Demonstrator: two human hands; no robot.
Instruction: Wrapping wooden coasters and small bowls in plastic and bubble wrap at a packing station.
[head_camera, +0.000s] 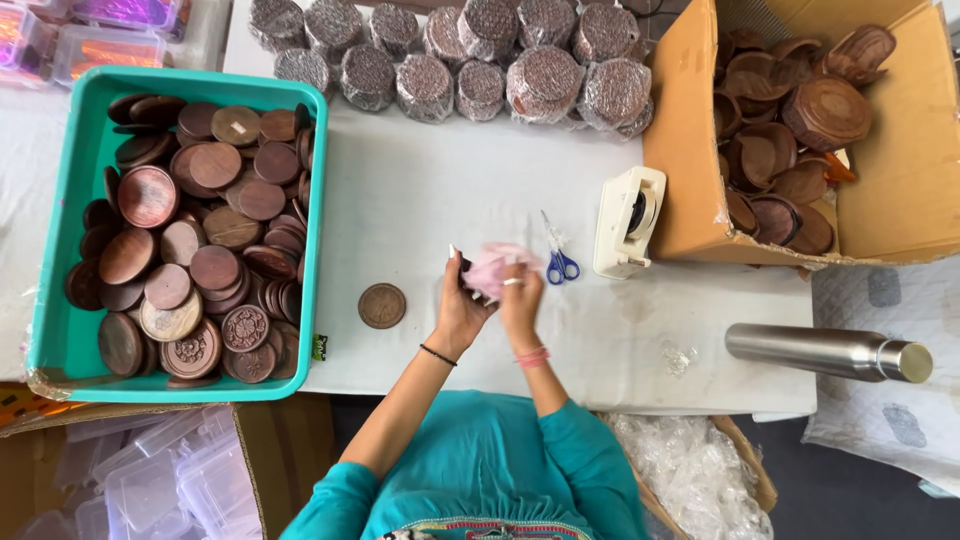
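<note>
A white tabletop (430, 190) carries everything, and the largest thing on it is an open cardboard box (690, 150) at the right, filled with dark round wooden discs. At the left sits a teal tray (60, 330) heaped with more wooden discs, some plain and some carved. Along the far edge stand stacks of discs in clear wrap (480, 60). A steel bottle (830, 352) lies on its side at the right, and a white tape dispenser (627, 222) stands just beside the box. The left hand (462, 300) grips a dark disc (466, 272) at its edge, fingers closed on it, above the tabletop near the middle. The right hand (520, 295) presses a pink cloth (492, 268) against that disc, fingers pinched on the cloth. Blue-handled scissors (558, 255) lie just beside the right hand, and a single carved disc (382, 305) lies flat left of the left hand.
</note>
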